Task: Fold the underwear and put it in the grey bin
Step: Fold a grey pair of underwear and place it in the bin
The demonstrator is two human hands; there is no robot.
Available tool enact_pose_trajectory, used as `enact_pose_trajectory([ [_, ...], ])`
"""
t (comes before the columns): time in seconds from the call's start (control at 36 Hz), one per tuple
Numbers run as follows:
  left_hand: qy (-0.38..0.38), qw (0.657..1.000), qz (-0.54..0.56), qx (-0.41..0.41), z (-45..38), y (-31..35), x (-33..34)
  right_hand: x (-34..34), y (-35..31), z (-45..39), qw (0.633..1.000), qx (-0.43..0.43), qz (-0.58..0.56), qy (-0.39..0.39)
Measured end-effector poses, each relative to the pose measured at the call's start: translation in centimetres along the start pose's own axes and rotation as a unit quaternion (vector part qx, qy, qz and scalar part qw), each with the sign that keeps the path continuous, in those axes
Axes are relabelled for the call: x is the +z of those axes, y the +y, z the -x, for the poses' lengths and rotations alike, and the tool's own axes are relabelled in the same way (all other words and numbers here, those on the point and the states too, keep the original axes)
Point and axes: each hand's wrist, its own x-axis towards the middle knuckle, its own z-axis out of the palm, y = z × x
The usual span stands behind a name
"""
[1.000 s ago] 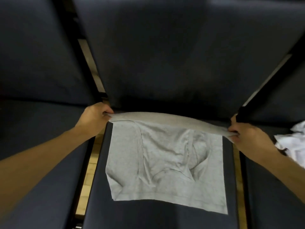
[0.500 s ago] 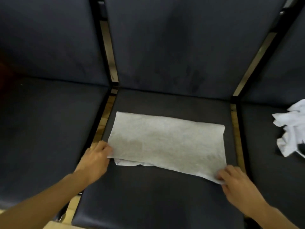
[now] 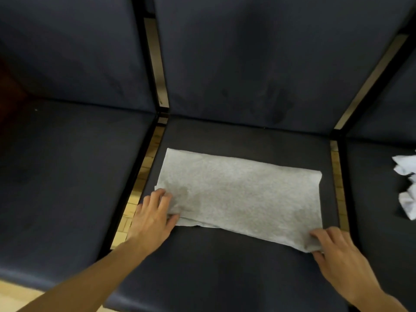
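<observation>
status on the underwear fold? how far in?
Done: the grey underwear lies folded once into a flat rectangle on the middle seat. In hand: the left hand pinches its near-left corner and the right hand its near-right corner, probably setting up another fold. Left: any further folds, then binning; no grey bin is in view.

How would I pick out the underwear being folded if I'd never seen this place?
Find the middle dark seat in the row of chairs. On it lies the underwear, a flat light grey rectangle with a hand at each near corner. The other cloth is white, crumpled, one seat right.
</observation>
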Motion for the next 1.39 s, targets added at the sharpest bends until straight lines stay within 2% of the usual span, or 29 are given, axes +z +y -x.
enact_pose_trajectory([
  [0.11,0.027,0.999,0.006,0.041,0.2,-0.8,-0.2,0.2,0.1,0.5,1.000,-0.003,0.009,0.009],
  [0.19,0.025,0.999,0.016,0.024,0.4,-1.3,0.1,-0.2,0.5,0.8,1.000,0.010,0.023,0.005],
  [0.31,0.025,0.996,0.044,-0.077,0.5,-1.7,0.0,-0.6,0.9,1.3,0.999,0.031,0.026,-0.005],
  [0.39,0.039,0.981,0.109,-0.156,0.8,-1.3,-0.2,-0.9,0.9,1.9,0.999,0.037,0.029,-0.014],
  [0.44,0.047,0.957,0.179,-0.223,0.8,-1.0,-0.3,-1.0,0.9,2.1,0.998,0.038,0.037,-0.030],
  [0.5,0.045,0.915,0.247,-0.317,0.4,-0.9,-0.7,-1.1,1.0,2.2,0.997,0.038,0.049,-0.056],
  [0.56,0.031,0.899,0.253,-0.357,0.0,-0.8,-1.2,-1.3,1.0,2.0,0.994,0.040,0.065,-0.075],
  [0.69,0.053,0.936,0.214,-0.273,-0.5,0.3,-2.1,-3.5,-0.8,-0.4,0.992,0.052,0.093,-0.062],
  [0.75,0.080,0.961,0.178,-0.195,-0.9,1.0,-2.3,-4.4,-2.2,-2.5,0.995,0.040,0.081,-0.050],
  [0.81,0.081,0.987,0.114,-0.074,-1.3,1.9,-2.1,-4.9,-3.9,-5.3,0.997,0.022,0.053,-0.047],
  [0.86,0.043,0.997,0.060,0.038,-1.4,3.0,-1.4,-4.9,-6.1,-8.4,1.000,-0.019,-0.001,-0.024],
  [0.94,-0.035,0.988,-0.002,0.149,-2.1,4.5,0.1,-4.1,-10.0,-13.5,0.996,-0.076,-0.053,-0.015],
  [0.97,-0.050,0.984,-0.009,0.169,-4.0,3.4,1.2,-3.1,-11.6,-16.9,0.993,-0.095,-0.061,-0.042],
  [1.06,-0.047,0.965,-0.043,0.255,-5.6,2.0,1.4,-3.0,-14.0,-18.7,0.982,-0.120,-0.025,-0.141],
  [1.11,-0.021,0.961,-0.064,0.269,-8.5,0.2,1.0,-2.5,-13.9,-20.4,0.976,-0.068,-0.027,-0.204],
  [1.17,0.019,0.975,-0.086,0.206,-12.2,-0.9,0.2,-2.9,-13.2,-21.3,0.976,0.016,-0.049,-0.210],
  [1.25,0.022,0.999,-0.038,-0.005,-16.2,-0.3,-1.1,-2.9,-12.2,-19.7,0.955,0.124,-0.064,-0.260],
  [1.31,0.016,0.991,0.009,-0.130,-17.2,1.2,-1.8,-2.8,-12.4,-17.6,0.925,0.194,-0.097,-0.311],
  [1.39,-0.064,0.955,0.101,-0.271,-16.1,3.4,-2.4,-2.7,-12.8,-15.7,0.880,0.277,-0.211,-0.324],
])
